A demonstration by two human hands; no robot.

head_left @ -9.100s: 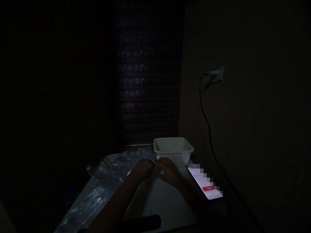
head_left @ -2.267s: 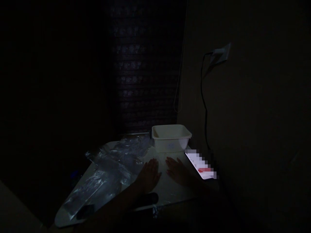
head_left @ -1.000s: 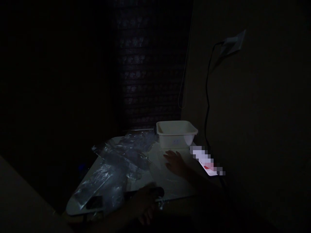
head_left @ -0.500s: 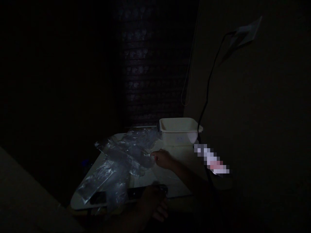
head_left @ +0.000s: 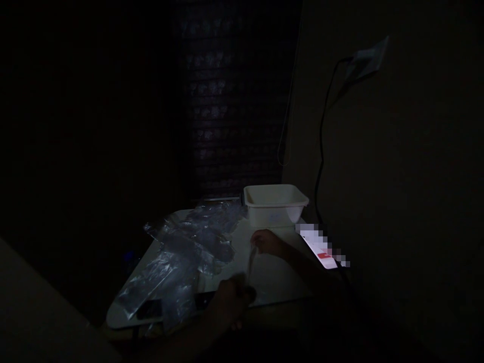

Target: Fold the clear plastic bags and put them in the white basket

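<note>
The scene is very dark. My right hand (head_left: 269, 242) is closed in a pinch on the upper end of a thin translucent strip (head_left: 250, 262), above the white tabletop (head_left: 280, 277). The strip runs down to my left hand (head_left: 229, 297), which is closed near the table's front edge. A dark rounded shape (head_left: 249, 293) shows at the left fingertips; its kind is unclear. Left of both hands lie crumpled clear plastic bags (head_left: 181, 257). A long black object (head_left: 151, 308) lies partly under them along the front edge, partly hidden by my left hand.
A white plastic tub (head_left: 276, 214) stands at the table's back right. A lit phone-like screen (head_left: 321, 252), partly blurred out, lies at the right. A black cable (head_left: 321, 141) hangs from a wall outlet (head_left: 366, 60). Something blue (head_left: 129, 256) shows beyond the left edge.
My right hand has moved right, away from the plastic bags, and the strip now stretches between both hands. My left hand has shifted slightly left. The view has turned a little.
</note>
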